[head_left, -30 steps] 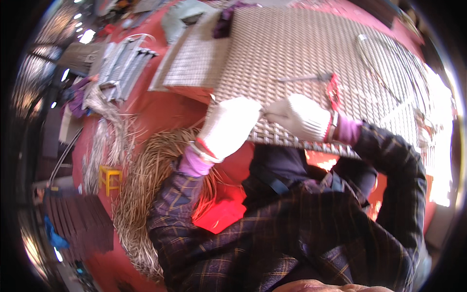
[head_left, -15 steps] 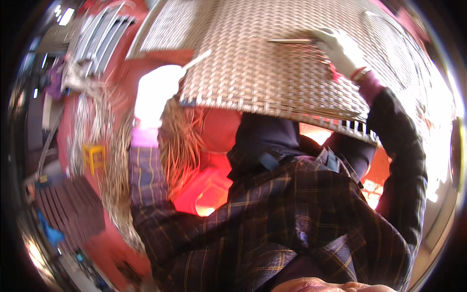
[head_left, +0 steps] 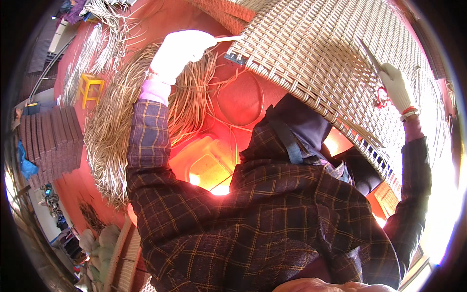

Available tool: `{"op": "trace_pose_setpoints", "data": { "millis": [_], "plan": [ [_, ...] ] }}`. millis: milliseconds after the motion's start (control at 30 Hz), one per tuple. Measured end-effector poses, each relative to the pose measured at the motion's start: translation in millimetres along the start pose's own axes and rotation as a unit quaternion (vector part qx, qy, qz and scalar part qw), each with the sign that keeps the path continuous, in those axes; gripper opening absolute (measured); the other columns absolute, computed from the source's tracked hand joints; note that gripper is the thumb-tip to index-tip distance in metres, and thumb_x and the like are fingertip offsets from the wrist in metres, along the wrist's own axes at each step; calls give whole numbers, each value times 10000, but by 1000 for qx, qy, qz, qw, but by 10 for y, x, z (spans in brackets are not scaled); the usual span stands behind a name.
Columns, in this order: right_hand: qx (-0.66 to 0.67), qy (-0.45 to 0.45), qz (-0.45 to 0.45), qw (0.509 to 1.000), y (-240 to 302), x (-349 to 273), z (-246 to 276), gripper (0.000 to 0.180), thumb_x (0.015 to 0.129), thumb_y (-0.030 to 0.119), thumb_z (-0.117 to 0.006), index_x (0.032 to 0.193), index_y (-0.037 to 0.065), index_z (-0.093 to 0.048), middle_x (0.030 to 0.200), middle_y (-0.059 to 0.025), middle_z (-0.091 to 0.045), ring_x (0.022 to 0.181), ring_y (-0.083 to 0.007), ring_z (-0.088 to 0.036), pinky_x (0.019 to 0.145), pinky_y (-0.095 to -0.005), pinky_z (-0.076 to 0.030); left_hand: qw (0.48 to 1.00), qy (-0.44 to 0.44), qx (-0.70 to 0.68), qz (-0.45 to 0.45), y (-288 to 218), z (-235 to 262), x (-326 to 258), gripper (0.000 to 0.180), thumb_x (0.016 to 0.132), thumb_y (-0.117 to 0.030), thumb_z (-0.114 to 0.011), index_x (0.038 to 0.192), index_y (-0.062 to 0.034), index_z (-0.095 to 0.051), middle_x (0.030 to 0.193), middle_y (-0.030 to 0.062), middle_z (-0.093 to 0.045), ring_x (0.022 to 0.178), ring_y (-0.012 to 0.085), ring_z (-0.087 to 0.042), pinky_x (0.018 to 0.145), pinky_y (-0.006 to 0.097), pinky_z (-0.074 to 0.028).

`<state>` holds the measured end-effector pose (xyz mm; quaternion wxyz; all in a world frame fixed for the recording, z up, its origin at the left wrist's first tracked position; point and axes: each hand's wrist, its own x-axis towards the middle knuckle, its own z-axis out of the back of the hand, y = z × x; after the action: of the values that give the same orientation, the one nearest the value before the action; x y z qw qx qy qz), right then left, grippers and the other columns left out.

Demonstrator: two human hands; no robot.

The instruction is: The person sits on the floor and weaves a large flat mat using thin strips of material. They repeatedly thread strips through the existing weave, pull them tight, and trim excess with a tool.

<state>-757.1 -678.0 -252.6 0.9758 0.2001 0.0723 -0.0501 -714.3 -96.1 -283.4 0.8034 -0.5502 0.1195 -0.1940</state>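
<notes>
A woven panel [head_left: 321, 53] of flat tan-grey strips lies across my lap, its corner pointing left. My left hand [head_left: 180, 53], in a white glove bright with glare, is closed on a pale flat weaving strip [head_left: 229, 38] that runs to the panel's corner. Over the right part of the weave, my right hand [head_left: 396, 86], gloved too, grips a long thin pointed metal tool [head_left: 370, 56]. The tool tilts up and left, and its tip is near the woven surface. Beside that hand, a red cord loop [head_left: 383, 97] shows against the weave.
Bundles of loose tan strips [head_left: 114, 126] lie on the red floor left of me, with a small yellow stool [head_left: 91, 90] beyond. Stacked brown woven pieces [head_left: 51, 141] stand farther left. Below the panel corner sits a red-orange plastic stool or tub [head_left: 209, 163] in bright light.
The view has swung, and the panel now sits tilted farther right. My right hand has come nearer and right; its tool has turned from pointing left to pointing up-left. Both hands keep their grip.
</notes>
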Motion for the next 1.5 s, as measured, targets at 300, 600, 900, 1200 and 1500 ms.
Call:
{"op": "trace_pose_setpoints", "data": {
  "millis": [300, 600, 900, 1200, 1500],
  "plan": [
    [239, 198, 44, 950, 1702, -764, -186, 254, 1037, 169, -555, 1160, 1, -701, 635, -4, -578, 518, -64, -533, 497, -246, -428, 979, -10, 177, -104, 62, 82, -117, 279, 994, -238, -617, 1108, -45, -782, 912, -18, -737, 675, 43, -516, 585, 214, -393],
    [214, 216, 13, 952, 2362, -819, -677, 341, 953, 112, -501, 1186, 32, -736, 660, 5, -597, 548, -101, -540, 548, -264, -477, 982, -29, 150, -108, 203, 102, -155, 263, 999, -220, -607, 1101, -55, -785, 934, -32, -748, 682, 39, -525, 603, 214, -411],
    [211, 243, 248, 914, 1983, -486, -890, 355, 1008, 164, -622, 1320, -6, -628, 873, -13, -665, 736, -101, -620, 643, -238, -515, 987, -18, 116, -113, 178, 39, -148, 271, 1005, -230, -602, 1079, -36, -776, 834, -37, -679, 660, 43, -487, 590, 222, -379],
    [205, 158, 40, 965, 2434, -698, -1113, 301, 1012, 197, -518, 1158, 56, -740, 704, -61, -631, 621, -165, -589, 610, -335, -489, 997, -9, 57, -54, 144, 52, -171, 289, 1014, -252, -601, 1065, -29, -779, 808, -33, -667, 654, 47, -488, 582, 225, -374],
    [231, 291, 30, 928, 2485, -465, -1090, 261, 961, 247, -611, 906, 11, -707, 695, -67, -674, 554, -185, -637, 564, -343, -525, 973, 3, 168, -155, 290, 8, -69, 196, 975, -200, -667, 1024, -59, -794, 813, -27, -692, 616, 43, -489, 550, 232, -388]
  ]
}}
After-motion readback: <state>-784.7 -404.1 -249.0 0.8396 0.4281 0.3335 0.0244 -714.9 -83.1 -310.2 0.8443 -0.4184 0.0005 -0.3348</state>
